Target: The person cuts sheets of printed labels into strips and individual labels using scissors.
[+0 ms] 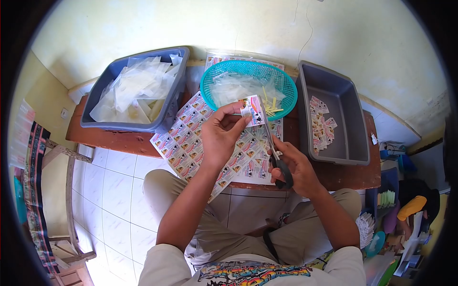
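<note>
My left hand (223,131) pinches a small printed label (253,110) between thumb and fingers, in front of the teal basket (208,102). My right hand (295,167) holds black-handled scissors (282,170), whose blades point up along the label's right edge. Printed sheets of labels (191,138) lie on the brown bench below my hands. Clear plastic pieces and thin yellowish strips (272,106) are in the basket. Several cut labels (321,125) rest in the grey tub (341,151) on the right.
A blue-grey tub (167,107) full of plastic bags (136,90) stands on the bench's left end (76,125). A pale wall rises behind. At the lower right, another person (414,207) is beside containers. A wooden chair (71,267) is at the lower left.
</note>
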Demonstrator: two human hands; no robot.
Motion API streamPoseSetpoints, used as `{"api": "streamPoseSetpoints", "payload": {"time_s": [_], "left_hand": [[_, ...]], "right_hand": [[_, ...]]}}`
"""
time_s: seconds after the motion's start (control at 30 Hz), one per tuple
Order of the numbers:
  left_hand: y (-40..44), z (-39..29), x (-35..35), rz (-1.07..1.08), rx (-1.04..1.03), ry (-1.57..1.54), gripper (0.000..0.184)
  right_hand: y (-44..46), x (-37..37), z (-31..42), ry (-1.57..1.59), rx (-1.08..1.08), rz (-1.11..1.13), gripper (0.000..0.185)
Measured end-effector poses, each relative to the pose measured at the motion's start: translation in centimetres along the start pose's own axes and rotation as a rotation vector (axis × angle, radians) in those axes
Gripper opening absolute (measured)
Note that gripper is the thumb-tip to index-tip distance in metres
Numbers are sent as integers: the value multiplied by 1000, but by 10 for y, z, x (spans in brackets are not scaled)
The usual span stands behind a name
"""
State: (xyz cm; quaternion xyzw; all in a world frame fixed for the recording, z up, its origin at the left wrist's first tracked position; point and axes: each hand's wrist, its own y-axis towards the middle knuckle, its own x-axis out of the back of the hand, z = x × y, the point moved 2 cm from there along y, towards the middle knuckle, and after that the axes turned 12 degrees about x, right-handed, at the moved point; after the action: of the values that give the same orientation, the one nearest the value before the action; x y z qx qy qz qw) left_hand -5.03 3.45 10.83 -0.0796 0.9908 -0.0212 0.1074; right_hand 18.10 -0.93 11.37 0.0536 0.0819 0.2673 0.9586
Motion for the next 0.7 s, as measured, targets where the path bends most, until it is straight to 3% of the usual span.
{"api": "streamPoseSetpoints", "payload": {"time_s": [0.7], "left_hand": [[-4, -2, -3, 24, -14, 47, 39]], "right_hand": [[4, -4, 1, -19, 20, -11, 86]]}}
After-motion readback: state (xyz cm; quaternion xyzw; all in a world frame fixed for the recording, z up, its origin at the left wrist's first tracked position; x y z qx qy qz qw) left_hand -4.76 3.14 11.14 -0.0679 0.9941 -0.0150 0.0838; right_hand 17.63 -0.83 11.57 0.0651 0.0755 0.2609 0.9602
